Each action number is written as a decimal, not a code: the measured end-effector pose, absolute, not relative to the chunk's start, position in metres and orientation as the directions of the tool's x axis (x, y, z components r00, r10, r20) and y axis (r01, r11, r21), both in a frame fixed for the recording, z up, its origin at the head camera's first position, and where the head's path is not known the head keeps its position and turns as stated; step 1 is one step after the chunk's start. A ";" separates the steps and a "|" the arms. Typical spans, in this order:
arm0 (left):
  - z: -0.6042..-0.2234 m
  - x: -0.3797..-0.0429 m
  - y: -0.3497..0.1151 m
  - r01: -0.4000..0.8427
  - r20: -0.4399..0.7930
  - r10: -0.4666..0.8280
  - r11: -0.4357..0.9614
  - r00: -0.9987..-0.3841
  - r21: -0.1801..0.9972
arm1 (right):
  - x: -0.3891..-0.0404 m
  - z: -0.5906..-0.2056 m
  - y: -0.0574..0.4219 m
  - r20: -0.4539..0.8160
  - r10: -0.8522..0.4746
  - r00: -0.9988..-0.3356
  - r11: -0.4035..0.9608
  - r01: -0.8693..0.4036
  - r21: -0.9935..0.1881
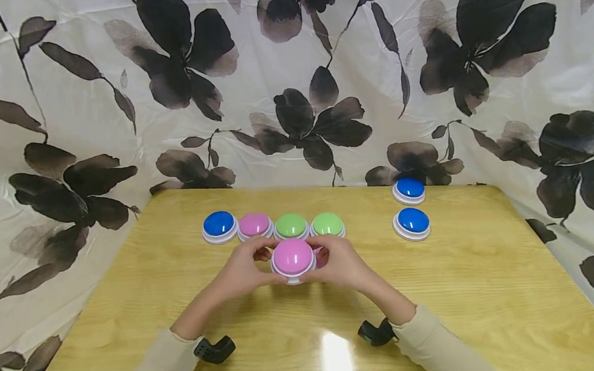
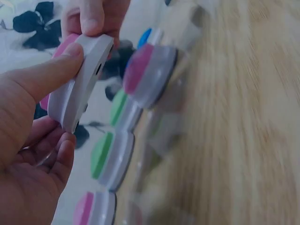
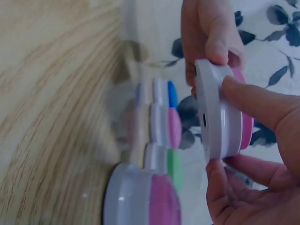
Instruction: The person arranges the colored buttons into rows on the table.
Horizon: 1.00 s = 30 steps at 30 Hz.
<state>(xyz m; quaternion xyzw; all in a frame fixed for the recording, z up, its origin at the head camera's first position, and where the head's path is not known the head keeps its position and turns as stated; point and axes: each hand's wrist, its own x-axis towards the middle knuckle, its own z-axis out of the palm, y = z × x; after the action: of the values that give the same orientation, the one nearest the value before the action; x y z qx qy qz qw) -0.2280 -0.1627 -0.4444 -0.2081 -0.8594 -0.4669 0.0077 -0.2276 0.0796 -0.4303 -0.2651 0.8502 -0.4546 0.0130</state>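
Left hand (image 1: 246, 266) and right hand (image 1: 338, 261) hold one big pink button (image 1: 292, 256) together, one hand on each side. Both of them pinch its white base with thumb and fingers. It is up off the yellow wooden table (image 1: 454, 289), in front of the person, with its round pink top facing up. A small dark slot shows on the white base.

Another pink button (image 2: 150, 77) sits on the table, close behind the right hand. The head view hides most of it.

Farther back is a neat row, with the buttons very close side by side. From left to right come a blue button (image 1: 219, 224), a third pink button (image 1: 254, 226), a green button (image 1: 291, 226) and a second green button (image 1: 328, 225).

Well off to the right are two more, one behind the other: a near blue button (image 1: 411, 222) and a far blue button (image 1: 409, 190). Behind the table hangs a white cloth (image 1: 252, 154) with big dark flowers.
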 end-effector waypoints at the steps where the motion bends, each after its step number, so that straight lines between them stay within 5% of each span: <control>1: -0.445 -0.230 -0.164 0.371 0.213 0.352 0.477 -0.911 0.797 | -0.230 -0.432 0.078 0.226 -0.468 -0.855 0.447 -0.449 -0.774; 30: -0.468 -0.254 -0.174 0.307 0.119 0.352 0.544 -0.928 0.781 | -0.260 -0.451 0.066 0.182 -0.484 -0.856 0.620 -0.482 -0.619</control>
<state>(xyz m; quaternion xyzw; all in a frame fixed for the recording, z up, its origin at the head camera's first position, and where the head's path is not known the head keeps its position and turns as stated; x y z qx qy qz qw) -0.2544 -0.1739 -0.4683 -0.1877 -0.8784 -0.4388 -0.0259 -0.2603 0.0658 -0.4512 -0.2685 0.8999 -0.3437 0.0012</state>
